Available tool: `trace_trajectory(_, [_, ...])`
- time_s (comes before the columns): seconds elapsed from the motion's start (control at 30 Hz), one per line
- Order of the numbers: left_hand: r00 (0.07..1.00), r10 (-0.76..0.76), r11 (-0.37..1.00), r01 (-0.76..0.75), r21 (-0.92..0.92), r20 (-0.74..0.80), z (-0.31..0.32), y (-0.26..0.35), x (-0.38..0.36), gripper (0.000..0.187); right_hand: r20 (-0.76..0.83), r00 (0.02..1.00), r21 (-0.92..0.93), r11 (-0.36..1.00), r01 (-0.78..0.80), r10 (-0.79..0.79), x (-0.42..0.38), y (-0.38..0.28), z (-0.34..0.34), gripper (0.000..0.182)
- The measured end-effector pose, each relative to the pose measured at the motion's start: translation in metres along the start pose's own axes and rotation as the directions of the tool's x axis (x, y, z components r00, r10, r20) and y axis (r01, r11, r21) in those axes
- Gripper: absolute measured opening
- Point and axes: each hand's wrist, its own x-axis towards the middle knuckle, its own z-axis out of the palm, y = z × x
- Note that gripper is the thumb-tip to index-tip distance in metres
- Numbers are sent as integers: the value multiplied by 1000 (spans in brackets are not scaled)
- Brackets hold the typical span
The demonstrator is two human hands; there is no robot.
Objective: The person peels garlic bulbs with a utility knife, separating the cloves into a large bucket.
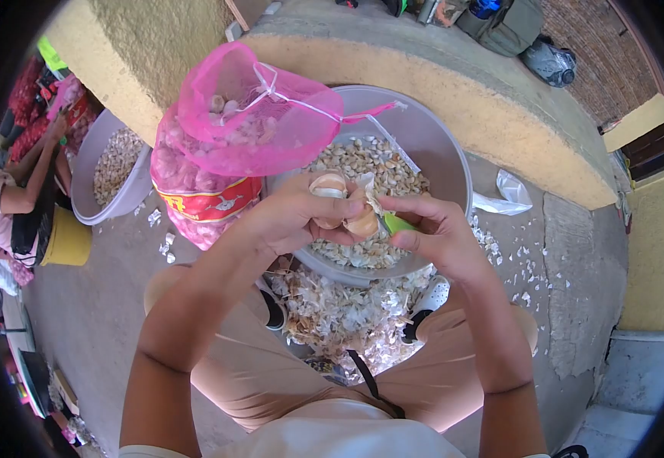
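Note:
My left hand (290,217) is closed around a garlic bulb (330,188) that is partly broken into large cloves, with papery skin lifting off it. Pinched in my right hand (445,229) is a small green-handled knife (397,223), held against the garlic; its blade is mostly hidden. Both hands meet above a wide grey basin (454,172) of loose garlic cloves (370,164). To the left of the basin stands a pink mesh sack (194,164) of whole bulbs, its top draped over the basin's rim.
A heap of garlic skins (347,301) lies between my feet. At left, another person (19,198) sits by a second basin (137,183) of cloves and a yellow bucket (66,238). Behind the basin runs a raised concrete ledge (423,69). A clear plastic bag (509,195) lies at right.

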Motion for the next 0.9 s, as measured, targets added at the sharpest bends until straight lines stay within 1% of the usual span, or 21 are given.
trace_trajectory(0.1, [999,-28,999,29,-19,34,2,-1,-1,37,36,999,8,1000,22,-22,1,1,-4,41])
trace_trajectory(0.33, [998,-37,998,40,-53,55,4,0,-2,35,104,994,60,998,-33,27,1,3,-11,43])
trace_trajectory(0.4, [1000,28,999,-28,37,-11,7,2,-3,33,100,994,69,996,-58,51,2,2,-10,44])
trace_trajectory(0.53, [970,203,968,-178,176,-137,13,1,-3,29,24,999,66,997,-35,33,4,6,-5,44])
trace_trajectory(0.63, [950,273,950,-241,197,-153,12,-1,-2,28,-5,999,49,998,-34,34,5,7,-2,43])
trace_trajectory(0.9, [946,272,945,-228,233,-175,9,-3,1,26,-58,998,6,1000,-30,30,6,5,3,40])
